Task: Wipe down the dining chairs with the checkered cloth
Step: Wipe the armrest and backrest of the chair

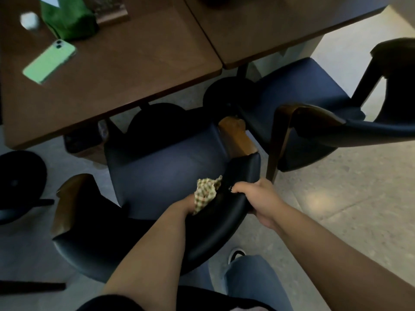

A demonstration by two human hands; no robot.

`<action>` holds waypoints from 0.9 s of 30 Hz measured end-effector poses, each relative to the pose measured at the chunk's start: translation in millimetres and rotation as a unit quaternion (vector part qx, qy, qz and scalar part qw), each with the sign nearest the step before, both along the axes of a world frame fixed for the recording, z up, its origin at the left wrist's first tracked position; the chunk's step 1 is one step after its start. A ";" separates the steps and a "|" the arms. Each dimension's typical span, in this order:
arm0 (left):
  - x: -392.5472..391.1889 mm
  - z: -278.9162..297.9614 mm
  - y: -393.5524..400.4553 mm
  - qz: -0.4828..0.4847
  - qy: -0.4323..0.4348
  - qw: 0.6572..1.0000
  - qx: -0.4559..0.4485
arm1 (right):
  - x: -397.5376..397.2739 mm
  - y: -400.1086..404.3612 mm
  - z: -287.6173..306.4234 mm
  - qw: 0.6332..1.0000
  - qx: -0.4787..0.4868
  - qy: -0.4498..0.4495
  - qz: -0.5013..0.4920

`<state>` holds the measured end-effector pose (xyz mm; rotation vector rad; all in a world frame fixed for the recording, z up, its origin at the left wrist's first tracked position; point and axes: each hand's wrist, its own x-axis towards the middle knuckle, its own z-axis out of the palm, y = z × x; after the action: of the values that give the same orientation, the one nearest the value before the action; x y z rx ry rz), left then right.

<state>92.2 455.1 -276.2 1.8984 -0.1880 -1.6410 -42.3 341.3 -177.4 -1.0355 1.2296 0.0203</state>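
A dining chair with a blue seat (161,173), a dark curved padded backrest and wooden arm ends stands right below me. My left hand (183,204) holds the checkered cloth (206,191) against the inner face of the backrest, above the seat's rear right corner; the backrest hides most of that hand. My right hand (258,196) grips the top of the backrest just right of the cloth, fingers curled over its edge. A second blue chair (314,93) of the same kind stands to the right.
Two brown tables (134,63) stand ahead, the chairs partly pushed under them. On the left table lie a green phone (50,61), a green bag (69,19) and a white round object (29,20). Round black table bases sit on the floor. My shoe (235,254) is under the backrest.
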 end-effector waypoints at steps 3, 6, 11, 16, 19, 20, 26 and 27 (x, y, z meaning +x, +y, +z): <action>14.5 -6.1 -9.6 -0.012 -0.045 0.998 0.050 | 16.2 -14.2 -3.7 1.000 -0.003 0.003 0.003; 21.1 -4.7 -9.0 -0.003 -0.083 0.991 0.105 | 22.8 -16.3 -8.7 1.000 -0.002 0.014 -0.005; 22.6 7.0 -5.7 0.078 -0.106 0.988 0.085 | 24.1 -14.8 -9.7 0.999 -0.006 0.036 -0.009; 25.1 31.0 -7.6 0.206 -0.146 0.967 0.025 | 24.2 -14.8 -7.8 0.998 -0.008 0.059 0.000; 25.8 55.2 -6.4 0.256 -0.157 0.954 -0.021 | 24.5 -15.7 -7.2 0.998 -0.018 0.059 0.000; 25.3 65.3 -4.4 0.273 -0.156 0.949 -0.035 | 24.9 -15.7 -6.8 0.998 -0.019 0.060 0.000; 19.2 125.3 13.6 0.326 -0.172 0.922 -0.120 | 26.1 -17.5 2.3 0.996 -0.020 0.073 0.041; 16.5 136.2 16.8 0.329 -0.176 0.917 -0.138 | 25.4 -18.7 8.4 0.994 -0.052 0.076 0.067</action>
<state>108.8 471.9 -140.0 1.7553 0.0729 -0.7777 -16.9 322.6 -169.0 -1.2233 1.3067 0.1427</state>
